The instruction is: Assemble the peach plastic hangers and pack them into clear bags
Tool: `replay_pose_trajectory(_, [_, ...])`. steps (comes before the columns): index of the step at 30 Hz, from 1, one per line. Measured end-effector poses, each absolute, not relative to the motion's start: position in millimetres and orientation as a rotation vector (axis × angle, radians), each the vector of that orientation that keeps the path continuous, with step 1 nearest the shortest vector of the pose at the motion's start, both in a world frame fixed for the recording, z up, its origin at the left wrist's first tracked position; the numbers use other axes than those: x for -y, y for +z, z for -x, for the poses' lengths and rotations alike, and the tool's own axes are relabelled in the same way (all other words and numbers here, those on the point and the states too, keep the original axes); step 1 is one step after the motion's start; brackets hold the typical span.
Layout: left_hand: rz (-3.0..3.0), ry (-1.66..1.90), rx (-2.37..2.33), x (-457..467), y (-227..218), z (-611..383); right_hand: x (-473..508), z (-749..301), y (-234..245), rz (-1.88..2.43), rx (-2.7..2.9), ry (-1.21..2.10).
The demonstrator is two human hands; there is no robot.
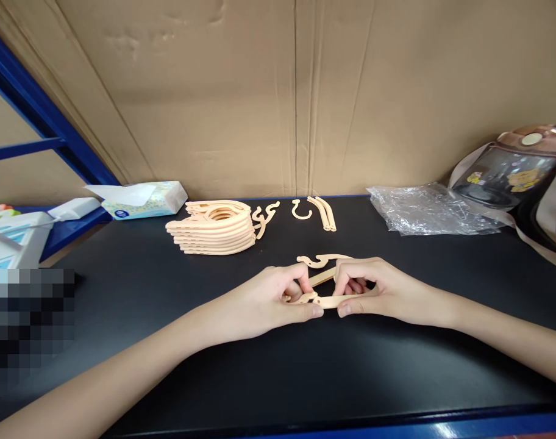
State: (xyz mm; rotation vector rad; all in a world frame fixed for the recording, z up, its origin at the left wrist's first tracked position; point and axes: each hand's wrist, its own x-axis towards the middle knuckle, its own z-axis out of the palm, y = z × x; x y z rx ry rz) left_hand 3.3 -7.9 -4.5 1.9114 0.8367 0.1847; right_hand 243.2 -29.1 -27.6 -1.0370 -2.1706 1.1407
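My left hand pinches a small beige hanger piece between thumb and fingers; most of it is hidden, so I cannot tell its full shape. My right hand is closed on a beige hanger arm, whose holed end meets the left hand's piece above the black table. Another beige strip shows behind, between the two hands. Just beyond my fingers lies a curved hanger hook, partly covered by my right hand.
A stack of beige hangers stands at the back left, with loose hooks beside it. Farther right lie one hook and hanger arms. A tissue pack, clear plastic bag and strapped bottle line the back.
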Motion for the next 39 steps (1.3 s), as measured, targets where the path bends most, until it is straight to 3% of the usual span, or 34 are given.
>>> replay_pose_trajectory(19, [-2.013, 0.189, -0.738, 10.0, -0.9, -5.9, 29.3, -242.5, -27.1, 1.077, 2.182, 1.112])
replay_pose_trajectory(39, [-2.522, 0.145, -0.799, 19.2, 0.7, -9.7, 30.7, -242.0, -22.2, 1.077, 2.198, 1.206])
